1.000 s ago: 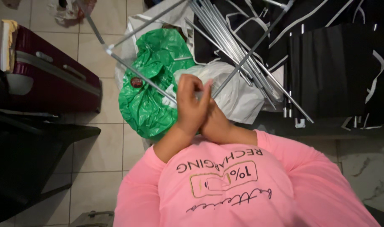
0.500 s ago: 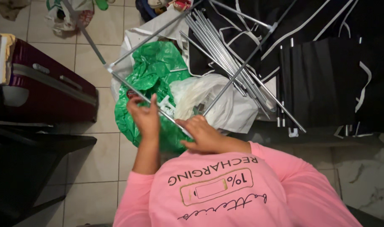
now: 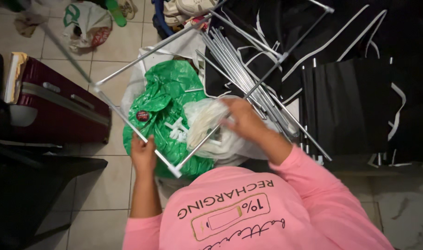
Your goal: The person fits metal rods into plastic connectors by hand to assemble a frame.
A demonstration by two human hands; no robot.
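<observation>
My left hand [image 3: 144, 153] is closed around a grey metal tube [image 3: 123, 118] of a rod frame, just above its white corner connector [image 3: 176, 172]. My right hand [image 3: 243, 121] rests on a crumpled white plastic bag [image 3: 207, 122], its fingers curled into the bag's top where another tube of the frame crosses. Small white plastic connectors [image 3: 176, 132] lie loose on a green plastic bag [image 3: 167, 95] between my hands. A bundle of grey metal rods [image 3: 237, 69] lies just beyond my right hand. My pink shirt fills the bottom of the view.
A dark red suitcase [image 3: 58, 111] lies on the tiled floor at left, with a dark piece of furniture [image 3: 31, 190] below it. Black fabric panels with white trim [image 3: 355, 102] cover the right side. Shoes [image 3: 188, 9] and a printed bag [image 3: 86, 23] lie at the top.
My hands were pressed together in front of my chest. They have parted: the left took hold of the metal tube, the right went to the white bag.
</observation>
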